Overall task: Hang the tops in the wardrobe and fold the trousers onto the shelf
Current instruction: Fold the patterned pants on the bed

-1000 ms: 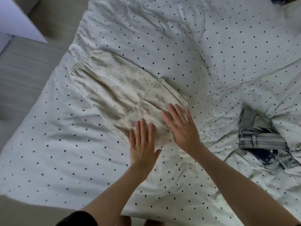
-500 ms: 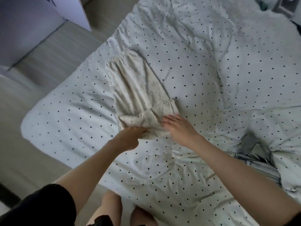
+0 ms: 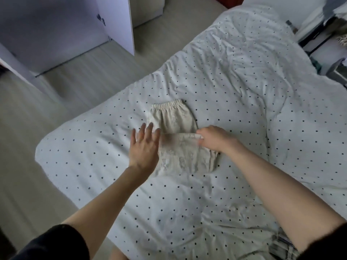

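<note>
The cream patterned trousers (image 3: 180, 145) lie folded on the bed (image 3: 234, 76), which wears a white polka-dot cover, elastic waistband at the far end. The left hand (image 3: 144, 147) is spread flat, fingers straight, at the left edge of the fold — holding nothing. The right hand (image 3: 214, 140) has its fingers curled round the folded-over edge (the near half laid on the far half). An open white wardrobe door (image 3: 116, 21) stands beyond — across the floor.

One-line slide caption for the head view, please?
Right hand pinches the cream trousers' folded edge on the dotted duvet; left hand open alongside.
</note>
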`<state>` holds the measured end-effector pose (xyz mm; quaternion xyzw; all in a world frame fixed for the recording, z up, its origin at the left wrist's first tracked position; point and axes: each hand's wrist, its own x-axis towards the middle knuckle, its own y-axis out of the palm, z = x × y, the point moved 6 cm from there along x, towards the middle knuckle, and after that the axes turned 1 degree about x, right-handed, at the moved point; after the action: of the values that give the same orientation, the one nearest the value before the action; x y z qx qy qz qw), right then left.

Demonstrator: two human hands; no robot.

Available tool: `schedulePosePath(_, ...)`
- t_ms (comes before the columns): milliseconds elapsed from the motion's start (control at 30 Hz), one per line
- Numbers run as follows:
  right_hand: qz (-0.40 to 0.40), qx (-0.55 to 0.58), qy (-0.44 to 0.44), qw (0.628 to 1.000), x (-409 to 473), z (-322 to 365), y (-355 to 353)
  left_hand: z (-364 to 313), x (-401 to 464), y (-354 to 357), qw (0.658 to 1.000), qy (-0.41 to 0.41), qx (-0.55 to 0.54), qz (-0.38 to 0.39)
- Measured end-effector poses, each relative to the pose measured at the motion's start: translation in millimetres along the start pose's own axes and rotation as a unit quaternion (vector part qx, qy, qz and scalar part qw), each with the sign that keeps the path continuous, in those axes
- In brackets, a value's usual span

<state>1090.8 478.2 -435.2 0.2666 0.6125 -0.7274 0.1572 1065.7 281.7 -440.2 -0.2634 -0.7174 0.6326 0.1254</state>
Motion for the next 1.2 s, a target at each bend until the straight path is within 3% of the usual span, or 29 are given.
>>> schedulePosePath(67,-0.07,-0.013,0.006,0.997,20.6,-2.1,-4.4,-14.1,-8.8,25.1,0.997,0.073,-0.001,0.004)
schedulePosePath(133,-0.11,-0.001,-0.001,0.994,27.4,0.3,4.4,-21.4,-22.2,59.8,0.988,0.124,0.006,0.094)
schedulePosePath(200,-0.132,0.015,-0.036,0.991,18.6,9.0,23.1,-14.9,-29.5,83.5,0.983,0.115,-0.002,0.144)
schedulePosePath(300,-0.199,-0.023,-0.098,0.975,-11.0,19.8,54.9,-6.3,-22.4,96.4,0.986,0.099,0.01,0.131)
schedulePosePath(433,-0.095,-0.118,-0.073,0.986,-22.2,14.1,103.7,-11.7,-1.7,80.2,0.99,0.136,-0.029,0.005)
schedulePosePath(500,-0.123,-0.126,-0.061,0.983,-17.3,14.2,101.6,-12.4,5.2,73.7,0.984,0.162,-0.066,-0.026)
schedulePosePath(567,-0.177,-0.075,-0.071,0.979,-10.2,16.6,83.5,-1.6,17.4,69.9,0.983,0.119,-0.124,0.064)
schedulePosePath(600,-0.167,-0.041,-0.07,0.983,-5.5,16.6,72.4,6.8,24.3,67.4,0.978,0.087,-0.147,0.118)
schedulePosePath(667,-0.086,0.025,-0.045,0.995,7.8,13.0,50.2,23.8,42.2,60.4,0.964,0.05,-0.188,0.181)
schedulePosePath(767,-0.001,0.121,-0.009,0.993,33.4,4.3,12.9,44.3,73.8,37.9,0.949,0.005,-0.245,0.199)
schedulePosePath(833,-0.013,0.137,0.006,0.991,54.5,1.0,-16.8,52.8,96.5,20.5,0.964,-0.015,-0.233,0.129)
schedulePosePath(900,-0.071,0.133,0.025,0.988,74.7,-2.9,-41.6,54.1,106.9,5.0,0.986,-0.023,-0.166,-0.013)
schedulePosePath(967,-0.126,0.152,0.052,0.979,97.4,-6.8,-57.6,47.6,105.2,-5.8,0.977,0.006,-0.129,-0.167)
schedulePosePath(1000,-0.147,0.15,0.051,0.976,107.5,-4.6,-62.7,38.7,103.6,-0.1,0.978,0.039,-0.108,-0.173)
schedulePosePath(1067,-0.153,0.135,0.03,0.978,127.8,2.9,-61.9,22.5,102.6,37.5,0.991,0.104,-0.065,-0.053)
schedulePosePath(1133,-0.122,0.099,0.023,0.987,145.2,6.6,-50.9,23.3,104.5,81.2,0.991,0.105,-0.033,0.077)
schedulePosePath(1200,-0.122,0.038,0.037,0.991,153.0,4.3,-41.6,27.9,107.5,102.9,0.99,0.1,-0.011,0.1)
